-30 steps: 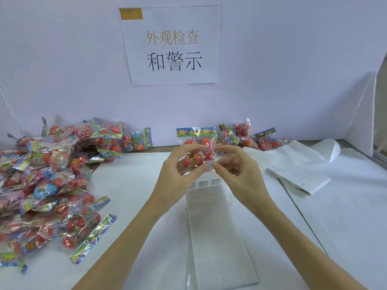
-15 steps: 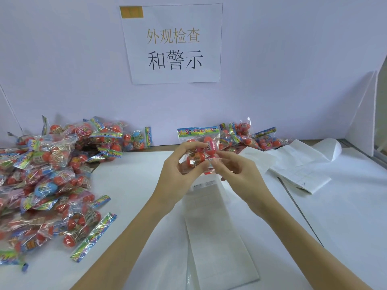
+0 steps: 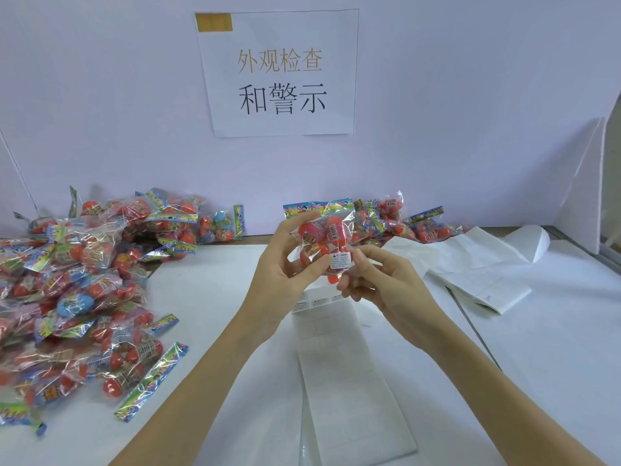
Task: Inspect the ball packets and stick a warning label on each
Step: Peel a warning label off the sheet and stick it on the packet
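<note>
Over on the left a big heap of ball packets sprawls across the white table, clear bags of red and blue balls with bright printed headers, reaching back to the lilac wall. Moving in, the person's left hand is raised above the table with its fingers and thumb curled round a single ball packet, held upright with its colourful header on top. A small white warning label sits on the lower front of that packet. The right hand is just beside it, fingers curled, fingertips at the label's edge; whether they pinch it or only press it I cannot tell. Beneath the hands lies a long label backing sheet, a few labels left at its far end. On the wall above hangs a paper sign. Further right, a smaller pile of packets lies against the wall, then loose used backing sheets.
</note>
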Motion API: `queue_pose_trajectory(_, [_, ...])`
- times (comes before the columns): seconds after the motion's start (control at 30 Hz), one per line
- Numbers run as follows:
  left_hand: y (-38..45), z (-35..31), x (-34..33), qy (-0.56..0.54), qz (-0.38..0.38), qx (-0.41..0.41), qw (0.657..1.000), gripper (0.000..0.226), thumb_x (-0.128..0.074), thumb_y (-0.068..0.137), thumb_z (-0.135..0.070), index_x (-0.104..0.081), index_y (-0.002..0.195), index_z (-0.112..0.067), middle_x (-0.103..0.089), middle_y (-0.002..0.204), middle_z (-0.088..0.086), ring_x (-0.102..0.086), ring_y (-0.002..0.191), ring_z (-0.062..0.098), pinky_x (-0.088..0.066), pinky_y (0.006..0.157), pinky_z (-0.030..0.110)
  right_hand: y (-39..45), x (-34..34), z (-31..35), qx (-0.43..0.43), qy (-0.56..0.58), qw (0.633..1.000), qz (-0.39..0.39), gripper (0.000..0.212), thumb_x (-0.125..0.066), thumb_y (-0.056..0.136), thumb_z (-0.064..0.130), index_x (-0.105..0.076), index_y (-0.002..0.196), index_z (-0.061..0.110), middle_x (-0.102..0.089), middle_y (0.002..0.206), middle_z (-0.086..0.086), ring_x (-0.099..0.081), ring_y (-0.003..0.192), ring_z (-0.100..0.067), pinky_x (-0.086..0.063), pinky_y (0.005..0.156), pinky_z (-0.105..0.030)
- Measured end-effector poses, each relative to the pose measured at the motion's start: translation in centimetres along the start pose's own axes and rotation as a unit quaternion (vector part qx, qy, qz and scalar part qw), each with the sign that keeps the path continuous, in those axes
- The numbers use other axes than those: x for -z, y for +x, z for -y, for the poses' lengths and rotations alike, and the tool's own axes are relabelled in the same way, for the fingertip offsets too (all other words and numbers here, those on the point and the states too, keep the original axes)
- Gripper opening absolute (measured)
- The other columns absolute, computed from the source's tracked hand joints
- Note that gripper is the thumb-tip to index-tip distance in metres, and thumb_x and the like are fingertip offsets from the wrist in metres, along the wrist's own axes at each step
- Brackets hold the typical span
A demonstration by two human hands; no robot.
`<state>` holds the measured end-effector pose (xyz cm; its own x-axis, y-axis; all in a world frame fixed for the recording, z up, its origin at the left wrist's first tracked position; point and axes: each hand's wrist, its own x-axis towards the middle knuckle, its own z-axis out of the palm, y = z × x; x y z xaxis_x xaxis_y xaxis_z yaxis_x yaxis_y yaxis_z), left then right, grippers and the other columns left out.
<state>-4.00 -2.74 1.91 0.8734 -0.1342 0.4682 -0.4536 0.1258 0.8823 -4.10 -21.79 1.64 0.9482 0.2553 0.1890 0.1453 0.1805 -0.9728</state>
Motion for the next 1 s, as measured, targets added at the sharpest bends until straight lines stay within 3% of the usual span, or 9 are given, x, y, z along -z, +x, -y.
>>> queue_pose_trajectory(0.27, [0.0, 0.0, 0.3, 0.04, 0.012, 0.04, 0.998, 0.067, -0.075, 0.095, -0.022, -0.043, 0.149, -0.046, -0.072, 0.122, 0.002, -0.076, 0.102, 0.028, -0.063, 0.087, 0.04, 0.0, -0.3, -0.2, -0.027, -0.069, 0.997, -0.025, 0.046, -0.07, 0.089, 0.044, -0.071, 0.115, 0.007, -0.078, 0.099, -0.014, -0.074, 0.082, -0.023, -0.057, 0.072, -0.029])
queue_pose_trajectory(0.37, [0.3, 0.4, 0.7, 0.076, -0.044, 0.064, 0.994, 0.055, -0.064, 0.097, -0.04, -0.042, 0.147, -0.045, -0.073, 0.115, 0.0, -0.075, 0.101, 0.023, -0.061, 0.081, 0.029, 0.4, 0.6, 0.2, -0.059, 0.017, 0.996, -0.061, 0.041, -0.068, 0.094, 0.041, -0.074, 0.107, 0.003, -0.078, 0.104, -0.016, -0.077, 0.09, -0.026, -0.059, 0.071, -0.025])
queue_pose_trajectory(0.43, [0.8, 0.7, 1.5, 0.099, -0.117, 0.052, 0.987, 0.037, -0.058, 0.104, -0.031, -0.05, 0.141, -0.031, -0.071, 0.114, 0.009, -0.072, 0.102, 0.025, -0.061, 0.083, 0.032, 0.5, 1.7, 1.1, -0.081, 0.153, 0.982, -0.08, 0.036, -0.075, 0.088, 0.041, -0.074, 0.1, 0.006, -0.077, 0.1, -0.01, -0.077, 0.088, -0.022, -0.058, 0.067, -0.023])
queue_pose_trajectory(0.53, [1.5, 1.1, 3.5, 0.129, -0.177, 0.052, 0.974, 0.019, -0.057, 0.107, -0.023, -0.062, 0.125, -0.02, -0.071, 0.11, 0.009, -0.069, 0.098, 0.026, -0.061, 0.083, 0.037, 0.0, 3.8, 2.8, -0.016, 0.506, 0.86, 0.064, 0.038, -0.07, 0.098, 0.041, -0.07, 0.128, 0.02, -0.067, 0.121, -0.002, -0.069, 0.103, -0.018, -0.052, 0.08, -0.024])
queue_pose_trajectory(0.57, [1.7, 1.4, 4.3, 0.163, -0.191, 0.066, 0.966, 0.015, -0.058, 0.106, -0.024, -0.065, 0.119, -0.021, -0.071, 0.11, 0.003, -0.068, 0.099, 0.026, -0.059, 0.085, 0.035, -0.3, 4.3, 3.3, 0.005, 0.581, 0.801, 0.143, 0.042, -0.062, 0.103, 0.045, -0.062, 0.142, 0.029, -0.064, 0.129, -0.002, -0.066, 0.105, -0.016, -0.047, 0.083, -0.022])
queue_pose_trajectory(0.63, [1.7, 2.5, 5.8, 0.292, -0.206, 0.096, 0.929, 0.012, -0.062, 0.103, -0.024, -0.067, 0.114, -0.022, -0.067, 0.115, -0.003, -0.064, 0.107, 0.025, -0.052, 0.087, 0.029, -0.7, 4.9, 4.1, 0.012, 0.606, 0.759, 0.237, 0.057, -0.05, 0.105, 0.057, -0.04, 0.158, 0.04, -0.063, 0.132, -0.002, -0.064, 0.098, -0.015, -0.041, 0.081, -0.018])
queue_pose_trajectory(0.73, [1.0, 4.3, 7.5, 0.473, -0.166, 0.114, 0.858, 0.021, -0.062, 0.102, -0.021, -0.067, 0.122, -0.015, -0.058, 0.13, 0.005, -0.052, 0.124, 0.027, -0.042, 0.094, 0.032, -0.6, 4.8, 3.8, -0.018, 0.568, 0.782, 0.254, 0.061, -0.046, 0.105, 0.059, -0.035, 0.161, 0.037, -0.069, 0.116, -0.003, -0.062, 0.083, -0.016, -0.039, 0.072, -0.019])
queue_pose_trajectory(0.87, [0.6, 6.2, 8.4, 0.614, -0.058, 0.101, 0.781, 0.029, -0.055, 0.106, -0.025, -0.065, 0.13, -0.013, -0.055, 0.14, 0.004, -0.05, 0.128, 0.028, -0.038, 0.102, 0.038, 0.4, 4.6, 2.3, -0.051, 0.472, 0.877, 0.079, 0.041, -0.056, 0.103, 0.037, -0.068, 0.135, 0.015, -0.064, 0.089, 0.003, -0.051, 0.064, -0.011, -0.042, 0.056, -0.02])
queue_pose_trajectory(1.0, [0.4, 7.5, 8.4, 0.633, -0.007, 0.114, 0.765, 0.032, -0.047, 0.109, -0.031, -0.061, 0.134, -0.015, -0.057, 0.141, 0.001, -0.051, 0.128, 0.026, -0.035, 0.102, 0.038, 1.1, 4.5, 0.9, -0.072, 0.36, 0.929, -0.051, 0.028, -0.064, 0.093, 0.026, -0.081, 0.107, 0.009, -0.065, 0.088, -0.002, -0.058, 0.069, -0.015, -0.046, 0.056, -0.021])
